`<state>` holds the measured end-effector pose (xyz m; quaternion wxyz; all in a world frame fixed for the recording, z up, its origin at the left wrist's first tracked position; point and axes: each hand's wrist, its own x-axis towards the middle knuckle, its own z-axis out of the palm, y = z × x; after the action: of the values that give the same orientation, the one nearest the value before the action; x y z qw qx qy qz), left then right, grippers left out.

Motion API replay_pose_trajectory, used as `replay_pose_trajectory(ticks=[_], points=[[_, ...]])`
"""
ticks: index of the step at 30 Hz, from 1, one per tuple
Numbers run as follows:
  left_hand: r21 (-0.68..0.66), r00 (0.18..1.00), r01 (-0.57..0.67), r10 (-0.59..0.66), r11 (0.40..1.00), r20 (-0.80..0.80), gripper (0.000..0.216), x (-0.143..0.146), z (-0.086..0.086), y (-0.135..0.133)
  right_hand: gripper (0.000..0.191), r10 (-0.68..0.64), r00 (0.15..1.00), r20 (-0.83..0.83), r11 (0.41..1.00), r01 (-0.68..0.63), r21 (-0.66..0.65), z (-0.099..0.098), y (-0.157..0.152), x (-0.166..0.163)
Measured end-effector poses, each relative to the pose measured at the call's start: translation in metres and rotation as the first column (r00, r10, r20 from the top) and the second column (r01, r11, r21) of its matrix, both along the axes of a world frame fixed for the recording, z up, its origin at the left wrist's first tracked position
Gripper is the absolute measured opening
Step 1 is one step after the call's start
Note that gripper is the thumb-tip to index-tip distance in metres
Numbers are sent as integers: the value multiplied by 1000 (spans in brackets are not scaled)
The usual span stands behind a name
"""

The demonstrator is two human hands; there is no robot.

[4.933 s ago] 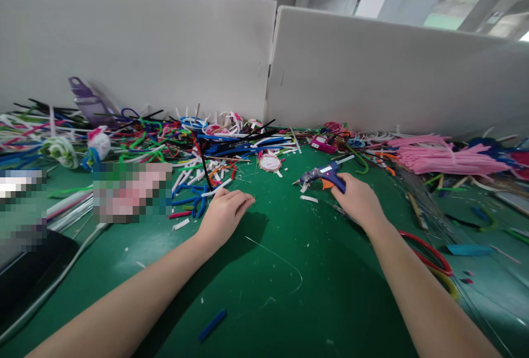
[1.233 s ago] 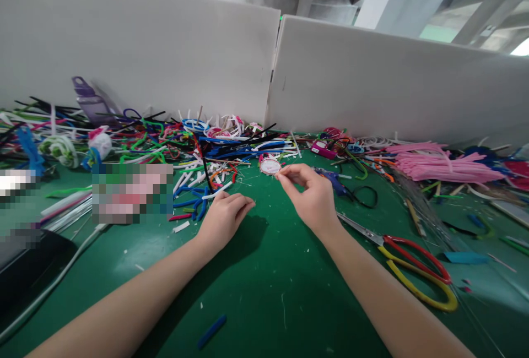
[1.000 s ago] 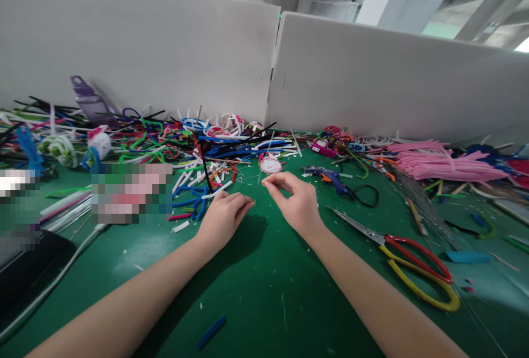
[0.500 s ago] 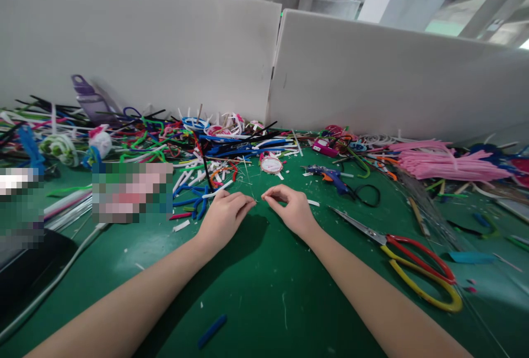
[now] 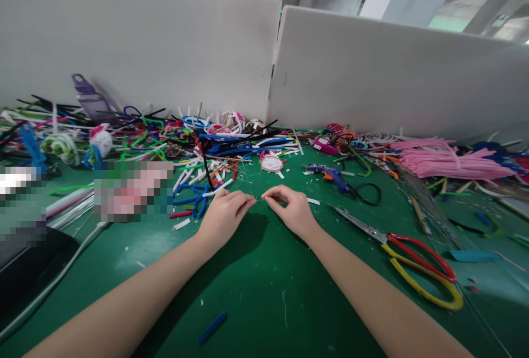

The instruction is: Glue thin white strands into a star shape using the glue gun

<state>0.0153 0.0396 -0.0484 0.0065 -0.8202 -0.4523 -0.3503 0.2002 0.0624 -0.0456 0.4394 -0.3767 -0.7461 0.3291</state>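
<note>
My left hand [image 5: 226, 216] is closed in a pinch above the green table [image 5: 264, 303], its fingertips pointing right. Facing it across a small gap, my right hand [image 5: 290, 208] is pinched too, thumb against forefinger. Something very fine and pale shows at the left fingertips, too thin to name; whatever sits in the right pinch is hidden. Just beyond the hands lies a small round white piece with a pink edge [image 5: 271, 163]. Cut blue pipe cleaners [image 5: 202, 199] lie beside the left hand, and a white strip [image 5: 314, 201] is by the right.
Scissors with red and yellow handles [image 5: 388, 239] lie open at right, below a blue glue gun [image 5: 333, 176]. Pink pipe cleaners [image 5: 454, 161] are bundled at far right. A purple bottle [image 5: 91, 99] stands back left. Grey panels [image 5: 165, 49] border the table's back. A blue piece [image 5: 212, 328] lies in front.
</note>
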Motion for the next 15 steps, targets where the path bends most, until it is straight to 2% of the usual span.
replay_pose_trajectory(ticks=[15], points=[[-14,1000,-4,4,1000,-4,17,0,0,0,13,4,1000,29,1000,-4,-10,-2,1,0]])
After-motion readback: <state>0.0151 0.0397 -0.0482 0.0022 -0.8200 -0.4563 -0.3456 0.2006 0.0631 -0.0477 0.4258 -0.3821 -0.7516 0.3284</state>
